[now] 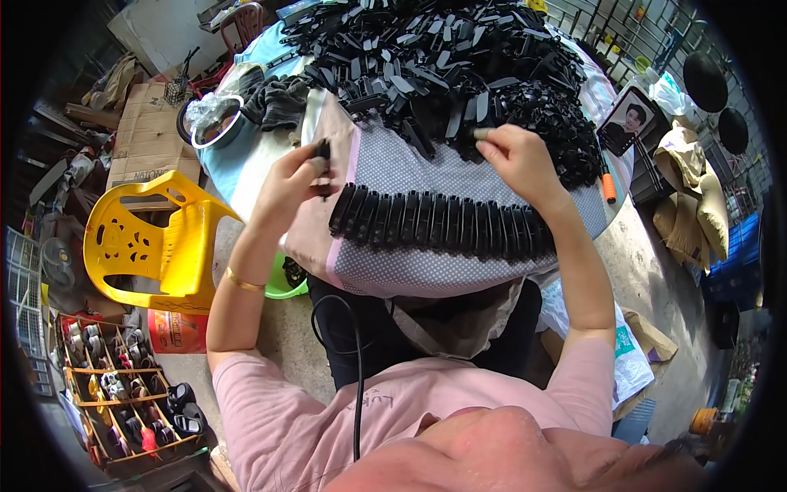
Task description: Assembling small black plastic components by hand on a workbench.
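Observation:
My left hand (293, 184) is closed on a small black plastic piece (323, 168), held upright left of the row. Across the grey dotted cloth (393, 164) lies a long curved row of like black plastic pieces (443, 223), standing side by side. At the front edge of a large heap of loose black plastic pieces (426, 49) is my right hand (518, 160), its fingers curled and drawn together. Whatever lies between those fingertips, if anything, cannot be made out. My right forearm passes beside the right end of the row.
A phone (630, 121) on a stand is to the right, beside an orange-handled tool (607, 187). At the left are a metal bowl (218, 120) with a plastic bag, dark gloves (277, 100) and a yellow chair (156, 238). A green basin (285, 279) sits below the table edge.

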A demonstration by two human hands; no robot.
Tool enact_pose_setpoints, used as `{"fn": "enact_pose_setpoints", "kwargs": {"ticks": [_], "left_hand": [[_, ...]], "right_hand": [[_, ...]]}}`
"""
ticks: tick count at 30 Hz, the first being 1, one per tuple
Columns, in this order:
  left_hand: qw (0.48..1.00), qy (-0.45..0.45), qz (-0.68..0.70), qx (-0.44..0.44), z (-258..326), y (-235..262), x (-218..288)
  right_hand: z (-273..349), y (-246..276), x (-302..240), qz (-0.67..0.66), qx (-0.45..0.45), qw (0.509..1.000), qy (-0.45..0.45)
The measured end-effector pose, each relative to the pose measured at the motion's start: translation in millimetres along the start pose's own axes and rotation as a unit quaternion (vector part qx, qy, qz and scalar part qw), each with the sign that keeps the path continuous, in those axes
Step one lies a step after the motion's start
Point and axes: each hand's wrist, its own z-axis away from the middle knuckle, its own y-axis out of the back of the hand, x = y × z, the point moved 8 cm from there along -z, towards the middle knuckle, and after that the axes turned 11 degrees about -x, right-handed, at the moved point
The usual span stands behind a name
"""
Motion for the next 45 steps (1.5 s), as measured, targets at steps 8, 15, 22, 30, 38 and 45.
{"fn": "enact_pose_setpoints", "kwargs": {"ticks": [8,15,22,30,38,45], "left_hand": [[0.909,0.033,-0.415,0.004,10,14,-16],[0.875,0.034,-0.481,-0.037,8,4,-12],[0.842,-0.038,-0.537,-0.019,0,-3,12],[0.659,-0.332,-0.667,-0.104,-70,-106,19],[0.719,-0.317,-0.605,-0.129,-89,-122,31],[0.831,-0.192,-0.51,-0.109,-58,-104,42]], "right_hand": [[-22,-62,2,0.331,-0.145,0.932,-0.021],[-25,-55,4,0.258,-0.152,0.953,-0.033],[-17,-55,7,0.217,-0.128,0.968,-0.008],[-14,-54,7,0.245,-0.138,0.957,-0.075],[4,-31,0,0.188,-0.026,0.982,0.022],[2,-17,0,0.111,-0.009,0.994,0.011]]}}
